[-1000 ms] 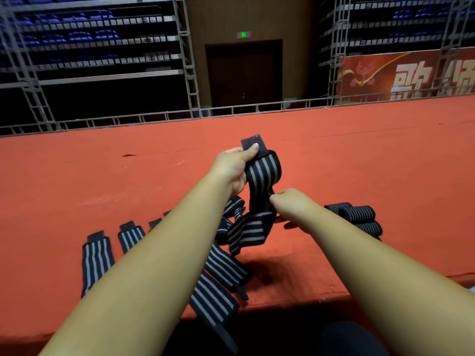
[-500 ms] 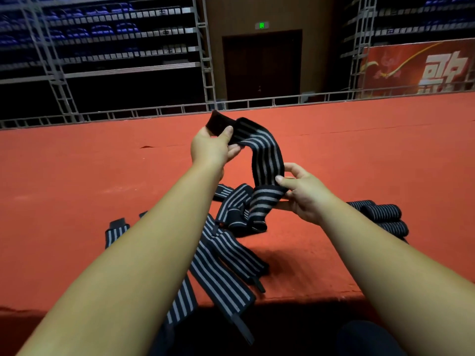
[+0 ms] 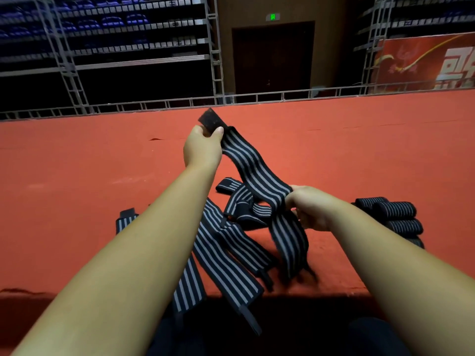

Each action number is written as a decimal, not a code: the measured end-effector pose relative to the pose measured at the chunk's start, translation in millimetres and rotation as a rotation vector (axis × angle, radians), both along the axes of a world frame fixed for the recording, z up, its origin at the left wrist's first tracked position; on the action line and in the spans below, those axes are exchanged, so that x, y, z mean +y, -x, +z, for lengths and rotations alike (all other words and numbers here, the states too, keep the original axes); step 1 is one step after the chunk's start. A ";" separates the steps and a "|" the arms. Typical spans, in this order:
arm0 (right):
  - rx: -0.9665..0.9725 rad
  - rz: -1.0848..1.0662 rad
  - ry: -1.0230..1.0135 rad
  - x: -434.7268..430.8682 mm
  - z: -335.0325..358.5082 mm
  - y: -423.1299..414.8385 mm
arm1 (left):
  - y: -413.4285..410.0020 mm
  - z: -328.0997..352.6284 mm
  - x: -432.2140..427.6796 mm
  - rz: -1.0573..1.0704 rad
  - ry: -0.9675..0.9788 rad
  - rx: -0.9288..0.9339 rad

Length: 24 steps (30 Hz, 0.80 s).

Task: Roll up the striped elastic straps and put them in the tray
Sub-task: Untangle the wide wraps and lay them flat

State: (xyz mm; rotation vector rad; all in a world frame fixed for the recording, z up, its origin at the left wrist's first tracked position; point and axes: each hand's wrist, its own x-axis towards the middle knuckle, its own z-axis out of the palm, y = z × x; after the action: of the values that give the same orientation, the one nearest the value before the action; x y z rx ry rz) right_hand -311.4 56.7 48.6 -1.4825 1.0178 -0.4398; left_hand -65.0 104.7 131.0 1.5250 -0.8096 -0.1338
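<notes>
A black strap with grey stripes (image 3: 257,173) stretches between my hands above the red surface. My left hand (image 3: 203,147) pinches its black end tab up high. My right hand (image 3: 308,209) grips the strap lower down, and the free end hangs blurred below it. Several loose striped straps (image 3: 226,250) lie in a heap under my arms, some hanging over the front edge. Rolled straps (image 3: 395,214) lie stacked at the right, behind my right forearm. I cannot make out a tray under them.
The red carpeted platform (image 3: 77,201) runs wide to the left and far side. Its front edge (image 3: 321,294) drops into shadow near me. A metal rail (image 3: 257,97), scaffolding and a dark door stand beyond.
My left hand has raised the tab end further and my right hand has slid along the strap, so the strap is pulled out straighter. Its lower end swings loose.
</notes>
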 end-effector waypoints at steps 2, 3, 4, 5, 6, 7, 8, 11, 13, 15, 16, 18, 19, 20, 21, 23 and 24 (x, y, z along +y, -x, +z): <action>-0.032 -0.022 -0.003 2.3 1.7 -1.8 | -4.6 -1.5 1.7 0.023 -0.070 -0.093; -0.069 -0.031 -0.017 2.6 2.2 -3.4 | -5.3 -2.8 1.2 -0.009 -0.062 -0.062; -0.107 -0.031 -0.031 3.9 2.8 -5.2 | -4.6 -3.9 1.9 -0.055 -0.041 0.006; -0.135 -0.022 -0.045 5.2 3.0 -7.4 | -3.7 -5.5 2.5 -0.109 -0.011 0.078; -0.152 -0.008 -0.056 6.4 2.6 -10.1 | -3.2 -8.0 3.6 -0.155 0.008 0.127; -0.152 0.006 -0.057 8.4 1.7 -12.6 | -4.5 -11.1 2.9 -0.176 0.010 0.136; -0.147 0.030 -0.056 11.4 1.2 -15.0 | -6.2 -14.2 2.9 -0.170 0.003 0.116; -0.152 0.097 -0.057 22.2 -1.4 -23.8 | -14.1 -24.4 3.8 -0.119 -0.026 0.040; -0.162 0.111 -0.054 26.9 -4.2 -32.0 | -19.3 -32.8 5.4 -0.114 -0.049 0.011; -0.154 0.133 -0.037 26.9 -8.1 -39.7 | -23.0 -39.9 8.4 -0.104 -0.066 -0.014; -0.146 0.141 -0.029 25.7 -9.9 -43.8 | -25.6 -42.7 10.5 -0.095 -0.070 -0.020; -0.117 0.151 -0.019 26.6 -11.3 -50.9 | -31.6 -47.9 14.5 -0.073 -0.079 -0.041; -0.102 0.158 -0.014 28.5 -11.4 -54.4 | -36.3 -50.9 14.9 -0.059 -0.087 -0.058; -0.090 0.171 -0.009 30.2 -11.4 -57.7 | -41.3 -54.0 15.0 -0.048 -0.095 -0.071; -0.079 0.189 -0.011 32.4 -11.5 -61.5 | -45.1 -56.2 15.9 -0.037 -0.104 -0.077; -0.061 0.224 -0.033 34.4 -14.5 -69.3 | -50.8 -58.6 21.1 -0.022 -0.123 -0.093; -0.054 0.246 -0.049 34.9 -17.5 -73.6 | -53.8 -59.4 23.8 -0.015 -0.133 -0.098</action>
State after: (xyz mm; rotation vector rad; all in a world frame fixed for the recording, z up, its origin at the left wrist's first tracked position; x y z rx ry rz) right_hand -237.8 91.6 31.1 -1.5207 0.7862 -0.2744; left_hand -11.2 128.6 71.7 1.6615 -0.9050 -0.1271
